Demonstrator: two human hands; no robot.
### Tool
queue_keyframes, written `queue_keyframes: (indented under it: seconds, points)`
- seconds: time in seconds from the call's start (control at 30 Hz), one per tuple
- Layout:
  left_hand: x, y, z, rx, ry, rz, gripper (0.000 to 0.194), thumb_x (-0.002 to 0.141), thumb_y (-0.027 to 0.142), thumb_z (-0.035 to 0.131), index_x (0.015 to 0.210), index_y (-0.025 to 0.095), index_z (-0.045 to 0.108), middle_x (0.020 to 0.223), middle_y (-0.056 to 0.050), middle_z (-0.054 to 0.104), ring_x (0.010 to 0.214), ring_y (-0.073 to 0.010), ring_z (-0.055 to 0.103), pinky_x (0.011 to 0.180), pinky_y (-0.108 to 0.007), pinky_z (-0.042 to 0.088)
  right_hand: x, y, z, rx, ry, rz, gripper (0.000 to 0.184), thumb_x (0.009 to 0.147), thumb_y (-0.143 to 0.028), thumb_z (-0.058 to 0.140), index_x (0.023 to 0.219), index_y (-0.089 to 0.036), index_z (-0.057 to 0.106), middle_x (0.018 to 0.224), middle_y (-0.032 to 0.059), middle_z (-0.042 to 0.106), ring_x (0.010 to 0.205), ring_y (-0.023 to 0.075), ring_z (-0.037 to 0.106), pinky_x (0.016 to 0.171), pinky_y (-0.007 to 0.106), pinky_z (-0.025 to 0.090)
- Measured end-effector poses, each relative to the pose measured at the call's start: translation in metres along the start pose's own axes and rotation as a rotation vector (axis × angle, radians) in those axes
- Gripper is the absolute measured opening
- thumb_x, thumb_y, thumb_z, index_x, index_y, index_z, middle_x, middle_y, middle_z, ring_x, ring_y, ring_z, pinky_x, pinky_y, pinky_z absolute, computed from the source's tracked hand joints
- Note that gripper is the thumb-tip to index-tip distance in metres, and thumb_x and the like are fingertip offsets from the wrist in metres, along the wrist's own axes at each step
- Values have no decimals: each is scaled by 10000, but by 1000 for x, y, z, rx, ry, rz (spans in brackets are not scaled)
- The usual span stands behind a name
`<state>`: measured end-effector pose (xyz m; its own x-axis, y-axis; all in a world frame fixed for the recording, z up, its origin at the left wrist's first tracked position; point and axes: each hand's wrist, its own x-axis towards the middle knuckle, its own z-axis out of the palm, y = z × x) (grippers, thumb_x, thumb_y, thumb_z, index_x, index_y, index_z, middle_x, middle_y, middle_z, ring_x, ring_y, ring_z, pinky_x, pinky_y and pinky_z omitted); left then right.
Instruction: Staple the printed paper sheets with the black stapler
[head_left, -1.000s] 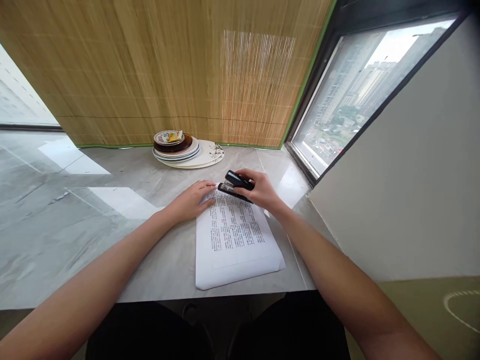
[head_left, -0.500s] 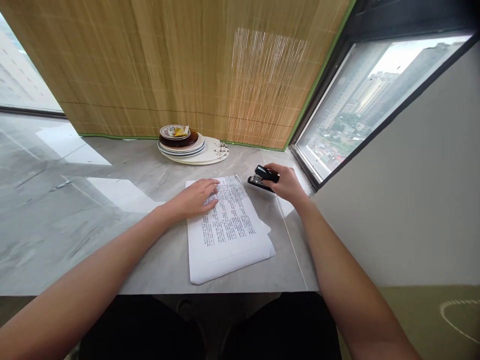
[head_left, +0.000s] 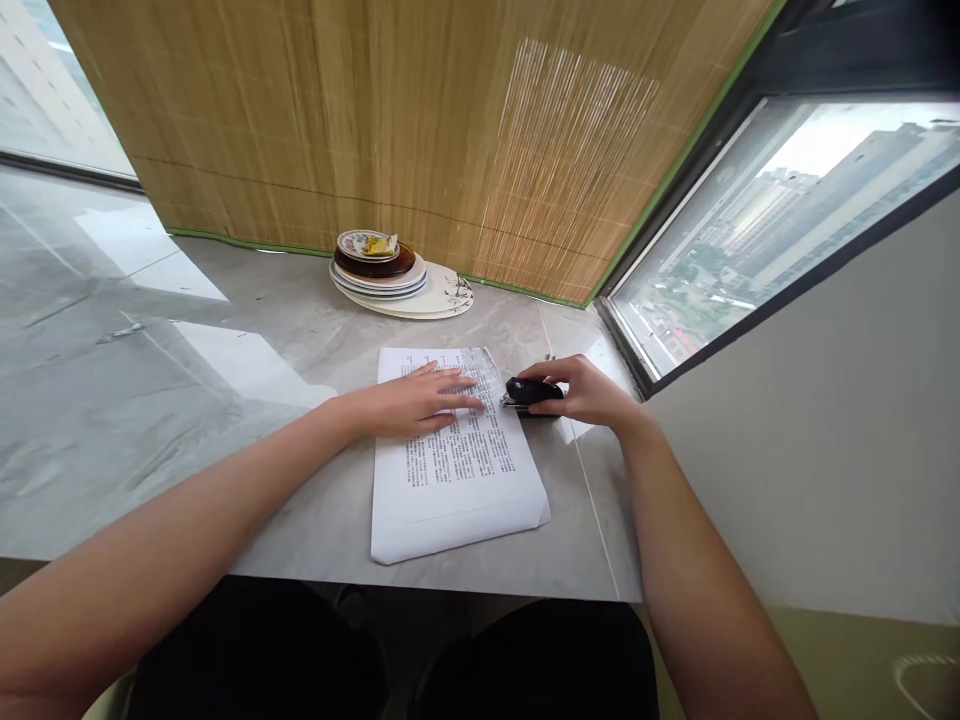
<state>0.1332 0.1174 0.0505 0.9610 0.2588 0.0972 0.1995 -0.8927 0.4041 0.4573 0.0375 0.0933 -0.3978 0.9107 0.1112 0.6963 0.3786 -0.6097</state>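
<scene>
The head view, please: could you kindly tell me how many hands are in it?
2: the left hand lies palm down on the printed paper, and the right hand holds the black stapler by the paper's right edge. No other hand shows.

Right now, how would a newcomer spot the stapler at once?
Start at the gray counter below the bamboo blind, then find the printed paper near its front edge. At the paper's right edge, the right hand grips the stapler. It is black, unlike the white paper beside it and the stacked plates behind.
</scene>
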Motion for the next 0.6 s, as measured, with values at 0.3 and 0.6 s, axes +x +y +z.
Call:
queue_keyframes:
  seconds: [0.3,0.6]
  points:
    - [-2,12,-4,-71,-102,7,531,1007,568,603,1535,522,572,1779,86,285,1667,-403,176,1334,-671,128,6,-22,16,75,55,-54,316,933,-401,770,1229,-303,815,1119,39,818,998,233,753,876,387,607]
    - [-2,8,-2,-117,-99,-24,546,970,598,639,1506,493,615,1757,72,348,1658,-406,214,1330,-654,178,10,-29,28,-76,74,-103,275,955,-306,725,1204,-338,837,1052,37,794,909,223,714,829,386,543]
